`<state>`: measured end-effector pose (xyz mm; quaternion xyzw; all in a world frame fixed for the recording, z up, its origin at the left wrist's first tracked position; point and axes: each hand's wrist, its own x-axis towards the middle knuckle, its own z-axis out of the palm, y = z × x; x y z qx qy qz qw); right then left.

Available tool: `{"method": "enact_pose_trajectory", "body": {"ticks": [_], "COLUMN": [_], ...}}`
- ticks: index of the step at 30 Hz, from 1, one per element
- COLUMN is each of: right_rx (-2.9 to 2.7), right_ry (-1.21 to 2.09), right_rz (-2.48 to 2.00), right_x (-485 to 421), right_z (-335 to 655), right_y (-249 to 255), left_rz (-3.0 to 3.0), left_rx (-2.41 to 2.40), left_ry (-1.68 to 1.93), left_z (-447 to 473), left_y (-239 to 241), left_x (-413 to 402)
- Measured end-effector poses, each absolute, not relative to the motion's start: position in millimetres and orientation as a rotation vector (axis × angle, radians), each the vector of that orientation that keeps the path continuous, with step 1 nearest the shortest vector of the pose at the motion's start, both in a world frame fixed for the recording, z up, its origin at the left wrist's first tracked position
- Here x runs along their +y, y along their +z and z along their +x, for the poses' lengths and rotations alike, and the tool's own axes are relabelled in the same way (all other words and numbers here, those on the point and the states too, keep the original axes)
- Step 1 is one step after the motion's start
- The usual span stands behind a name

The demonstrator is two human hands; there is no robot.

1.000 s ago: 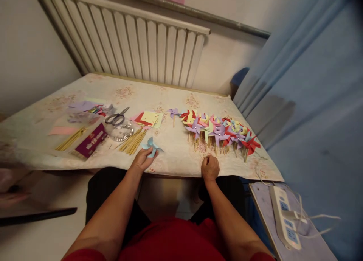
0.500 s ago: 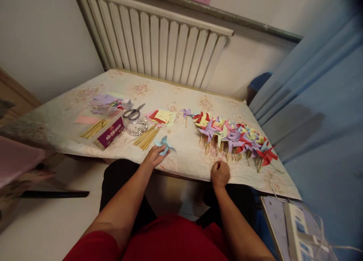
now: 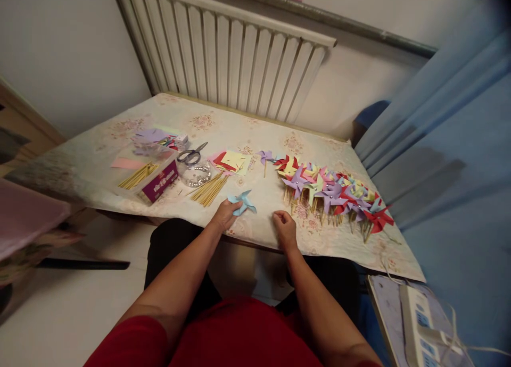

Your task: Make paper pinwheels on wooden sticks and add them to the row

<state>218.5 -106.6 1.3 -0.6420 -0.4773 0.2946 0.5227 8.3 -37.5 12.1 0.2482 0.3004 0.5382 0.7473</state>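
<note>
My left hand (image 3: 225,214) grips a light-blue paper pinwheel (image 3: 244,202) by one side, over the near part of the table. To the right of it, apart from the pinwheel, is my right hand (image 3: 285,227), its fingers curled and pressed together; whatever they may hold is too small to see. Close behind my left hand lies a bundle of thin wooden sticks (image 3: 209,190). A clear round dish (image 3: 195,175) with small shiny pieces sits beside the sticks. Just beyond them are stacked paper squares (image 3: 235,162) in yellow, red and pink.
Rows of finished pinwheels (image 3: 331,194) on sticks cover the table's right side, with a lone purple pinwheel (image 3: 265,157) behind. Scissors (image 3: 191,155), a purple-and-clear box (image 3: 159,182) and purple paper (image 3: 154,135) lie left. A power strip (image 3: 419,319) is at lower right.
My right hand has moved left, away from the pinwheel rows and closer to my left hand. My left hand has shifted slightly right with the blue pinwheel, which is turned a little.
</note>
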Motion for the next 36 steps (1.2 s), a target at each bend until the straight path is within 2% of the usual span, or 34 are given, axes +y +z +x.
{"method": "enact_pose_trajectory", "body": {"ticks": [6,11,19,36], "right_rx": [-1.031,-1.07,-1.234,-1.287], "right_ry": [1.065,1.183,1.059,1.02], "right_rz": [-1.307,-1.239,-1.406,-1.453], "right_x": [-81,-75,-75,-75], "right_z": [194,190,194,196], "right_y": [7,11,16,19], "left_rz": [0.675,0.848,1.084,1.043], "left_rx": [0.757,0.848,0.955,0.936], "left_ry": [1.12,1.046,0.989,0.911], "left_z": [23,39,45,43], "left_y": [11,8,6,16], "left_x": [-40,-43,-41,-40]}}
